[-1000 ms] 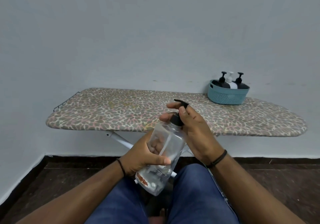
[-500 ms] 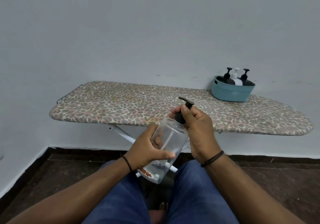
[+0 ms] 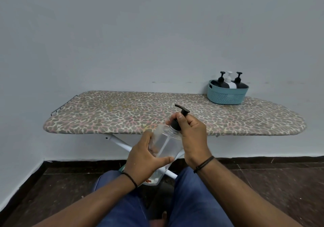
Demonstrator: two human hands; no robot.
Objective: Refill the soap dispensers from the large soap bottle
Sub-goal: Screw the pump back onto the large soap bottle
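A clear, square-shouldered plastic bottle (image 3: 164,144) is held tilted above the lap, in front of the table's near edge. Its smooth body is gripped by the left hand (image 3: 143,160); its black ribbed pump collar (image 3: 176,125) is pinched by the right hand (image 3: 192,139). Three glossy round dispensers (image 3: 229,83) are stood in a teal woven-look basket (image 3: 226,96) at the padded, leopard-print table's (image 3: 122,114) far right corner.

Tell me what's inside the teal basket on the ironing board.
Three pump dispensers stand in the basket: a black one, a white one and another black one. Only their pumps and shoulders show; the basket wall hides their lower bodies and anything beneath.
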